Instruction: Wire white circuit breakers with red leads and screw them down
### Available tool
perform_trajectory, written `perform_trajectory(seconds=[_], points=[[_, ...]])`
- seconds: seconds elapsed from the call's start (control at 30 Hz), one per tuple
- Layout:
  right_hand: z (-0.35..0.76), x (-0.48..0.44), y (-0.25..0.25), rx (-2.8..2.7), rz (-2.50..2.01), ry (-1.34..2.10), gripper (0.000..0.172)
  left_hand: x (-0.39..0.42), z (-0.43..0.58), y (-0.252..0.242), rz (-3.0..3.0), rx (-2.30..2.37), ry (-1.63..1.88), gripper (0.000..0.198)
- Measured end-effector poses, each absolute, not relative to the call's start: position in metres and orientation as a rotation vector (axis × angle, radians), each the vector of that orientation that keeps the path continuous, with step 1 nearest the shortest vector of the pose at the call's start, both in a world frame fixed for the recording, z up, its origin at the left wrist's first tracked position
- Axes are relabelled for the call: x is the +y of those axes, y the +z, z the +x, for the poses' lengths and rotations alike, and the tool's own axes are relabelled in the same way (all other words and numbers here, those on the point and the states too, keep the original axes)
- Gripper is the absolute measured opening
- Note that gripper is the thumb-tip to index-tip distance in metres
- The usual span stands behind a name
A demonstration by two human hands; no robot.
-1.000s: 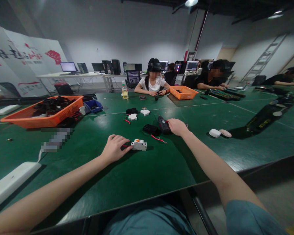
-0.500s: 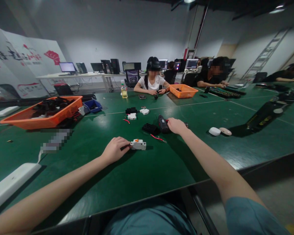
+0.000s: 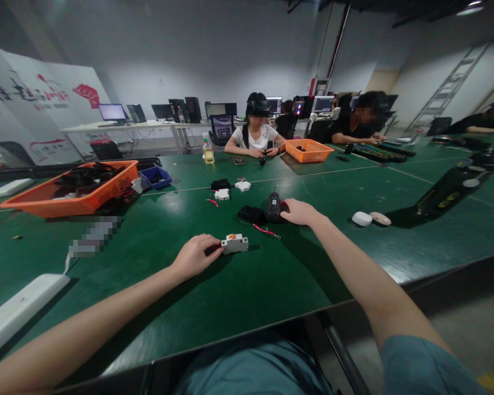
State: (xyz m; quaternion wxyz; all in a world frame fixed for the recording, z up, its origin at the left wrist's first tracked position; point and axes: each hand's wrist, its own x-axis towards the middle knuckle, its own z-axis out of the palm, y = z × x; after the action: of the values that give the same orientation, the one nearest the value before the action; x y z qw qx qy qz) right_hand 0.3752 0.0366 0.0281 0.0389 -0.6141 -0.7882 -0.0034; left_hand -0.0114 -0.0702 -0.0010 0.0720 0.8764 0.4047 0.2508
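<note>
Two orange baskets [image 3: 66, 206], three white breakers [image 3: 234, 243], one bottle [image 3: 208, 153]

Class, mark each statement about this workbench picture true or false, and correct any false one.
1. The left hand touches the white module. True.
2. The right hand holds a bottle. False: it grips the black screwdriver.
3. The orange basket on the left contains dark parts. True.
4. The red wire lies inside a blue bin. False: it lies on the green table, between the module and the screwdriver.
</note>
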Motion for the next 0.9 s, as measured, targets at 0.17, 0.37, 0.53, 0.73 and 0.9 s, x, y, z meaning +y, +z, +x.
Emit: perform_trajectory(seconds=[0.17,0.37,0.53,0.73,0.9], points=[[0.3772,0.0363,0.0275,-2.449,-1.862,-0.008,0.048,-0.0696,-0.012,-0.0019,2.606,1.226,0.735,0.027],[0.3778,0.0371,0.027,-2.446,-1.853,-0.004,0.05,-0.0696,-0.0123,-0.003,2.638,1.211,0.761,0.027],[0.3784,0.0374,0.0268,-2.445,-1.858,0.007,0.051,-0.0696,-0.0122,-0.0034,2.637,1.218,0.767,0.026],[0.3772,0.0365,0.0261,-2.449,-1.872,-0.023,0.049,-0.0702,-0.0121,-0.0034,2.643,1.226,0.758,0.026],[0.3804,0.0359,0.0284,-2.478,-1.83,-0.002,0.048,-0.0702,-0.0125,-0.0037,2.648,1.224,0.769,0.026]])
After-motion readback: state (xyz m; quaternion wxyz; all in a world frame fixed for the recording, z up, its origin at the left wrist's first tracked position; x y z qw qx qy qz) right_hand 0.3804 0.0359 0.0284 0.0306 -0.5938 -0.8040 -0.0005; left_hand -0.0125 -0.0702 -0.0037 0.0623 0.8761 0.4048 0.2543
